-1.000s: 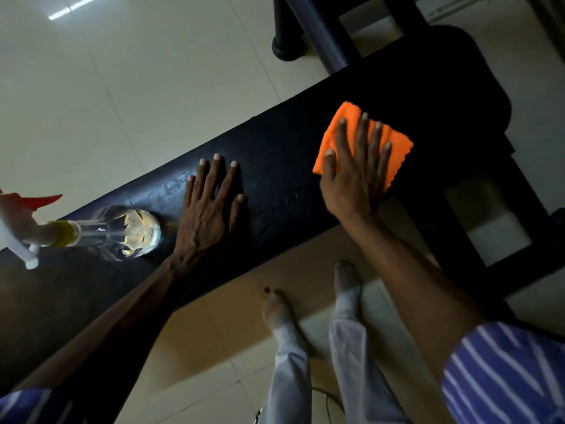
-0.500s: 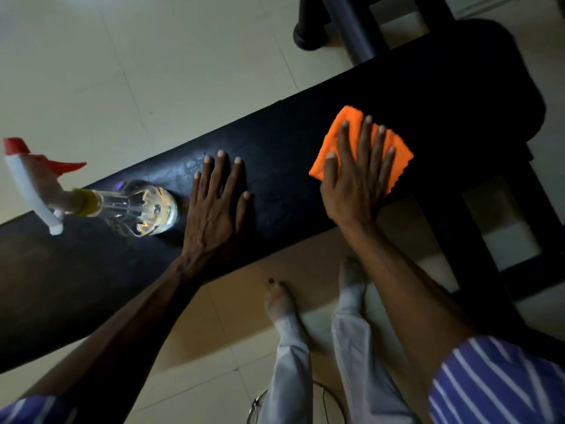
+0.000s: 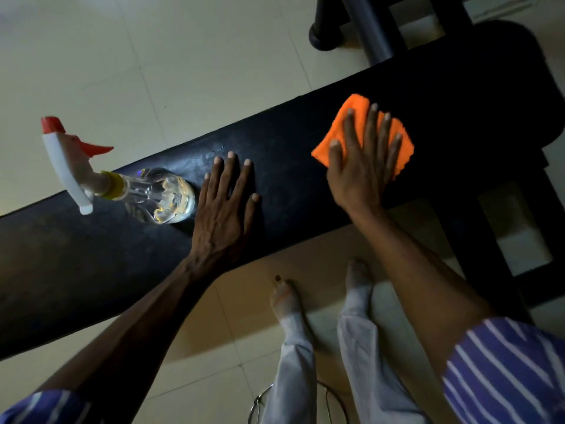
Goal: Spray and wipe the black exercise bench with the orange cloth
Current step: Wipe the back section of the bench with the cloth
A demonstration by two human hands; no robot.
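Head view: looking down at both hands flat on a long black padded bench.
Worktop: the black exercise bench [image 3: 290, 166] runs across the frame on a slant. Looks like firm padding under smooth vinyl, a bit shiny with faint wet specks near the middle, so I'd guess it's slick where sprayed. Heavy, not going anywhere.
Spray bottle: clear spray bottle [image 3: 153, 195] stands on the worktop just beside the left hand, white and red trigger head leaning toward the camera. Probably light and tippy; grab it by the neck under the yellow collar.
Left hand: left hand [image 3: 224, 209] lies palm down on the worktop, fingers [image 3: 230, 166] straight and spread, holding nothing, likely bracing.
Right hand: right hand [image 3: 362, 166] presses flat on the cloth, fingers straight, not pinching it.
Cloth: orange cloth [image 3: 351, 114] is folded, soft and floppy, lying on the worktop's right part under the palm. Flat palm pressure seems best, since it would bunch up if pinched at a corner.
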